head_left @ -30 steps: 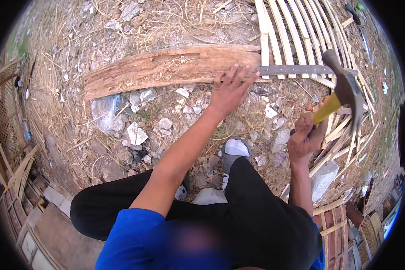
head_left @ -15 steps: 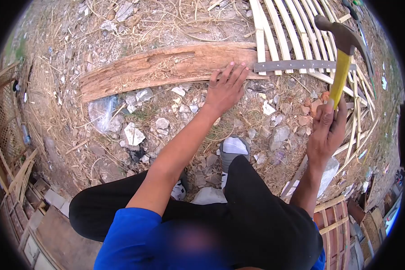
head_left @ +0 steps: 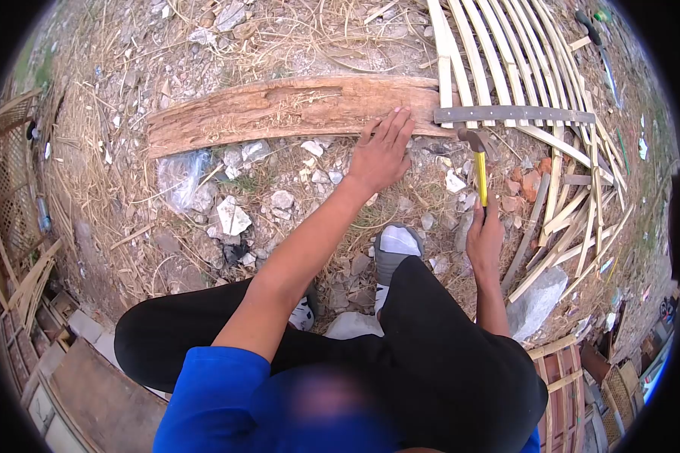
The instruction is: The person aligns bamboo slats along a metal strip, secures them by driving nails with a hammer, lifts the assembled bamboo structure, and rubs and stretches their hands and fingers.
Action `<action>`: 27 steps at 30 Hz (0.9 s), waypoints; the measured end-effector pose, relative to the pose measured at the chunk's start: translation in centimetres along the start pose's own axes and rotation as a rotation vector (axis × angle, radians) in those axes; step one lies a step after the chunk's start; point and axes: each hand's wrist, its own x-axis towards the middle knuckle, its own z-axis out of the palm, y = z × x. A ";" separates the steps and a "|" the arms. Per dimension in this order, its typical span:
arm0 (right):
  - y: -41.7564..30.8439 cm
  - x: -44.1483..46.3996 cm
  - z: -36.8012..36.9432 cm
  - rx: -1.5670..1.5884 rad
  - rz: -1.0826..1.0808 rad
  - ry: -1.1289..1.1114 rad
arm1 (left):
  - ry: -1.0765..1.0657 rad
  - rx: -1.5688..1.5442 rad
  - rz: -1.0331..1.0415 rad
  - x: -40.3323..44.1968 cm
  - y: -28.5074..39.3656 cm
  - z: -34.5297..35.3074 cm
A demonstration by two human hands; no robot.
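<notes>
My left hand (head_left: pixel 385 149) rests with its fingers flat on the near edge of a weathered brown plank (head_left: pixel 295 117), holding nothing. Wrapped around the dark lower end of a yellow handle, my right hand (head_left: pixel 485 238) grips a claw hammer (head_left: pixel 481 162). The hammer's head is just below the left part of a grey wooden strip (head_left: pixel 514 114) with nail heads along it; I cannot tell whether they touch. Several pale slats (head_left: pixel 499 57) run away from that strip, their near ends under it. The strip's left end overlaps the plank's right end.
Stones and a clear plastic bag (head_left: pixel 181 180) lie below the plank. Loose pale sticks (head_left: pixel 574 234) and a big grey rock (head_left: pixel 538 302) are at the right. A saw (head_left: pixel 601 57) lies at far right. Wooden panels (head_left: pixel 102 392) stand at lower left.
The hammer has come down from its raised position at the right, moving left toward the strip's left end with my right hand. My left hand stays on the plank.
</notes>
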 end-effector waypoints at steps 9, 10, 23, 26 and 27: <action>-3.1 4.0 -0.5 0.157 -0.315 0.332 | -0.020 -0.162 -0.110 -4.1 -0.2 -4.6; -1.3 3.6 0.8 0.039 -0.254 0.177 | -0.010 -0.174 -0.138 -4.6 -0.2 -5.1; 4.5 -4.2 2.4 -0.060 -0.045 0.154 | -0.040 -0.338 -0.143 -7.6 -4.9 -11.9; 5.6 -3.2 2.3 -0.167 -0.173 0.211 | 0.071 -0.451 -0.259 -5.7 -6.4 -21.3; 4.0 -1.3 0.7 -0.142 -0.259 0.248 | 0.159 -0.467 -0.284 -4.9 -6.2 -25.5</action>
